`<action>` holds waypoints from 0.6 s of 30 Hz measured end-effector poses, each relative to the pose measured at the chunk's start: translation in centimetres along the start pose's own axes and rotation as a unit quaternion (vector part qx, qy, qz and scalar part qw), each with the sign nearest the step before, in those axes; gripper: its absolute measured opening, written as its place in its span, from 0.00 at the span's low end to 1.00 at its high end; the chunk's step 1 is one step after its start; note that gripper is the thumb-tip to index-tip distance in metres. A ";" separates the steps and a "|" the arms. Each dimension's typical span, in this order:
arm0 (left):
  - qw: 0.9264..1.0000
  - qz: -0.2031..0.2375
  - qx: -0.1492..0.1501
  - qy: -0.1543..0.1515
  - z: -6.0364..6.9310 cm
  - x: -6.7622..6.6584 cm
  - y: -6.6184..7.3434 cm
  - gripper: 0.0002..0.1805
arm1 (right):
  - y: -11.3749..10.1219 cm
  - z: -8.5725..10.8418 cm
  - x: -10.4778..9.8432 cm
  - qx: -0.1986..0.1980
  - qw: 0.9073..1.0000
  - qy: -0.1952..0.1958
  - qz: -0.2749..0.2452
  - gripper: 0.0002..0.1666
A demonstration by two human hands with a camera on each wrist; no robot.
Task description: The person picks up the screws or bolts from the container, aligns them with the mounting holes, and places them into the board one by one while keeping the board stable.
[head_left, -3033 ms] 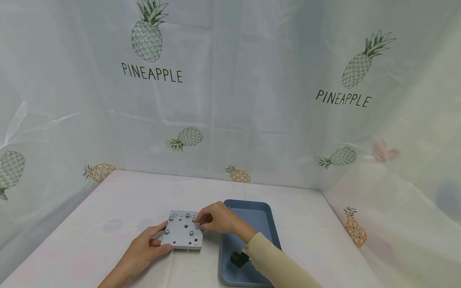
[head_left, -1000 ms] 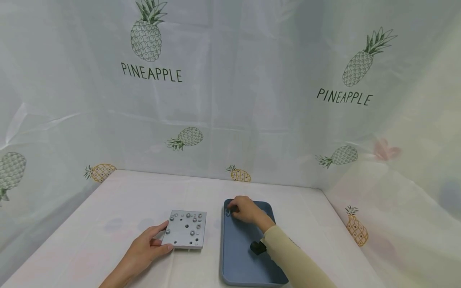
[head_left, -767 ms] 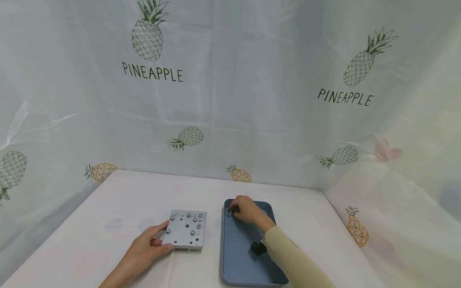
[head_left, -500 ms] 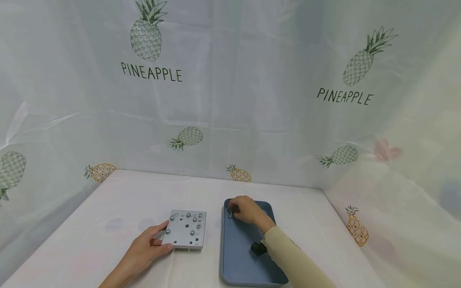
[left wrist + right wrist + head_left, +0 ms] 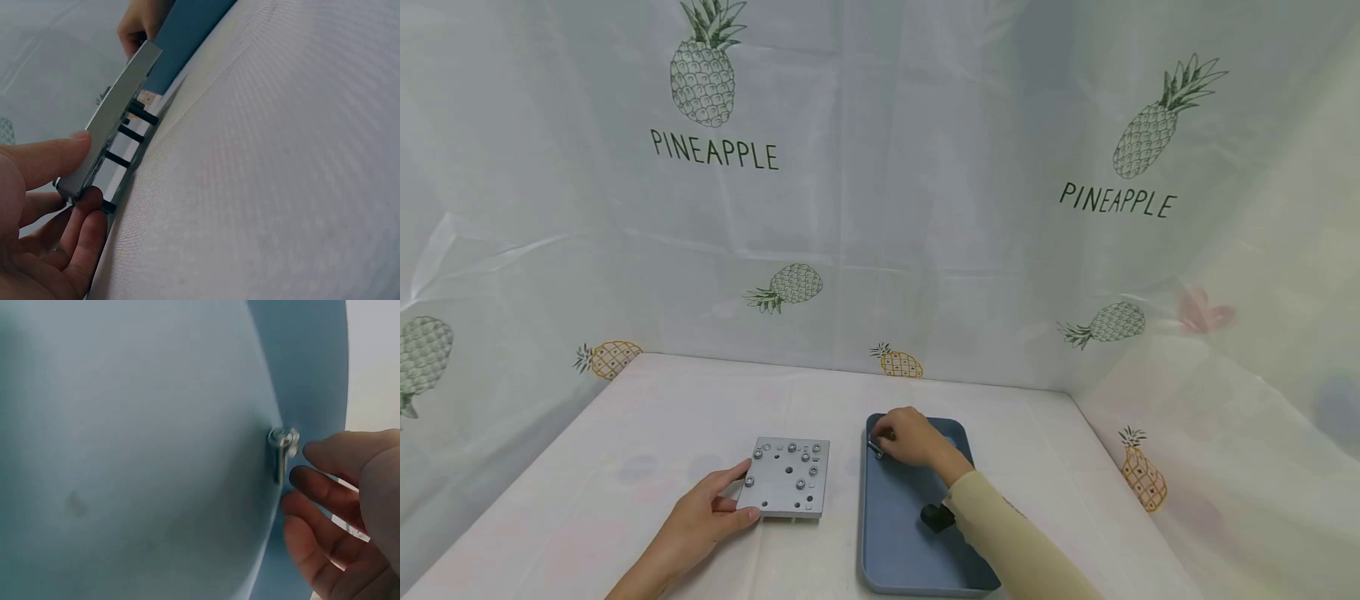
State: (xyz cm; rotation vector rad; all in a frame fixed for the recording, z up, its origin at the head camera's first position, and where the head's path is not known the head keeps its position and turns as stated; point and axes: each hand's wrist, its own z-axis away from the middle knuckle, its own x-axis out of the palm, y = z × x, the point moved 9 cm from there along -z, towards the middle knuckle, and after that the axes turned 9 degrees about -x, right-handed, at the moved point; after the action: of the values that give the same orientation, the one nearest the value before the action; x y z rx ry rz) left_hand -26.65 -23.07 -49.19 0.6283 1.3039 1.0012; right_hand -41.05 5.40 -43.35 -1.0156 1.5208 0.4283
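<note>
My left hand (image 5: 700, 515) grips a square silver metal plate (image 5: 777, 493) by its left edge, thumb on top and fingers beneath. Several socket-head bolts stand in holes of the plate; other holes show bare. In the left wrist view, dark bolt shanks (image 5: 131, 134) stick out under the plate (image 5: 103, 131), just above the cloth. My right hand (image 5: 916, 440) reaches into the far left corner of a blue tray (image 5: 898, 554). In the right wrist view, its curved fingertips (image 5: 303, 478) sit spread beside loose bolts (image 5: 282, 447) at the tray wall, with nothing visible between them.
A black object (image 5: 936, 518) shows by the right sleeve, over the tray. White cloth (image 5: 700, 392) covers the table around plate and tray. A pineapple-print curtain (image 5: 917, 208) rises behind and at the sides.
My right hand has left the plate's right side, where it was fingering a bolt, and moved into the tray. There the loose bolts have shifted slightly toward me. The left hand keeps its grip.
</note>
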 end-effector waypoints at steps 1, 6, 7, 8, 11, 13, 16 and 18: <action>1.000 0.000 0.001 0.000 0.0 0.0 0.0 0.49 | -0.1 -0.1 0.0 0.003 1.000 0.003 -0.004 0.08; 1.000 0.002 0.000 -0.002 -0.2 0.1 -0.1 0.49 | -0.2 -0.5 0.2 0.021 1.000 0.001 0.001 0.07; 1.000 0.003 -0.001 -0.003 -0.2 0.1 -0.1 0.49 | -0.2 -0.5 0.3 0.024 1.000 0.000 0.002 0.07; 1.000 0.004 -0.003 -0.004 -0.2 0.1 -0.1 0.49 | -0.2 -0.5 0.4 0.028 1.000 -0.001 0.004 0.07; 1.000 0.004 -0.006 -0.004 -0.2 0.1 -0.2 0.49 | -0.1 -0.5 0.4 0.038 0.999 -0.002 0.008 0.08; 1.000 0.003 -0.008 -0.003 -0.3 0.1 -0.3 0.49 | -0.1 -0.5 0.5 0.039 0.999 -0.003 0.006 0.09; 1.000 0.003 -0.010 -0.003 -0.3 0.1 -0.3 0.49 | -0.2 -0.5 0.6 0.031 0.999 -0.008 0.006 0.09; 1.000 0.003 -0.010 -0.004 -0.4 0.1 -0.4 0.49 | -0.2 -0.5 0.6 0.021 1.000 -0.008 0.003 0.08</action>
State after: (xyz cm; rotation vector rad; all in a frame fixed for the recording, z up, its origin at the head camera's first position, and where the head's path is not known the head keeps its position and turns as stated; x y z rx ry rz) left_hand -26.93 -23.23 -49.65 0.6198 1.2848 1.0150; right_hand -41.14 4.69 -43.76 -0.9725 1.5137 0.4062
